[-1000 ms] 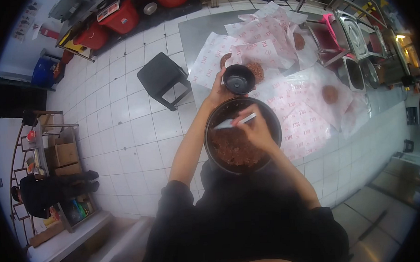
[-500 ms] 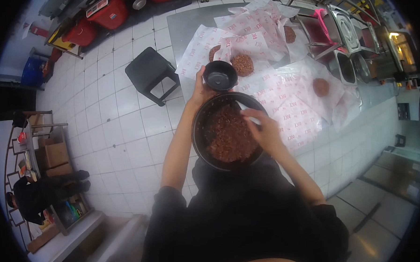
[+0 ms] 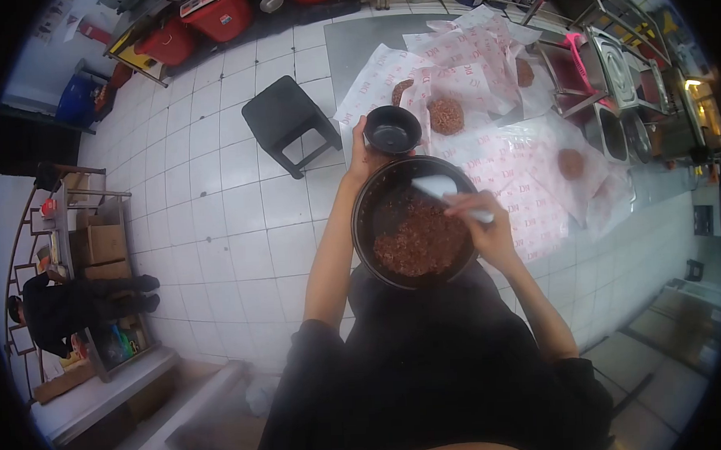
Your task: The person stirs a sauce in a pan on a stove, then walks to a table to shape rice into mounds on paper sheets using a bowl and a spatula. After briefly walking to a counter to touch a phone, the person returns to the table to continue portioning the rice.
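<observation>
My left hand (image 3: 361,156) is closed round the side of a small black bowl (image 3: 393,131), whose inside looks bare. Below it, in front of my body, is a round black pot (image 3: 364,245) holding a reddish-brown, grainy food like cooked rice (image 3: 426,242). Gripped by its handle in my right hand (image 3: 489,226) is a white rice paddle (image 3: 434,186). The paddle's blade is raised over the far part of the pot. Beyond the bowl, a round brown cake of the grainy food (image 3: 446,117) lies on printed paper (image 3: 529,205).
A grey table (image 3: 353,44) carries the papers, with more brown cakes (image 3: 571,163) on them. Metal containers (image 3: 606,130) stand at the right. A black stool (image 3: 287,119) is on the tiled floor. Far left, a person (image 3: 59,314) is at a shelf.
The rice paddle has come up out of the food, and its blade now shows plainly over the pot. The whole view has shifted, with things sitting further right.
</observation>
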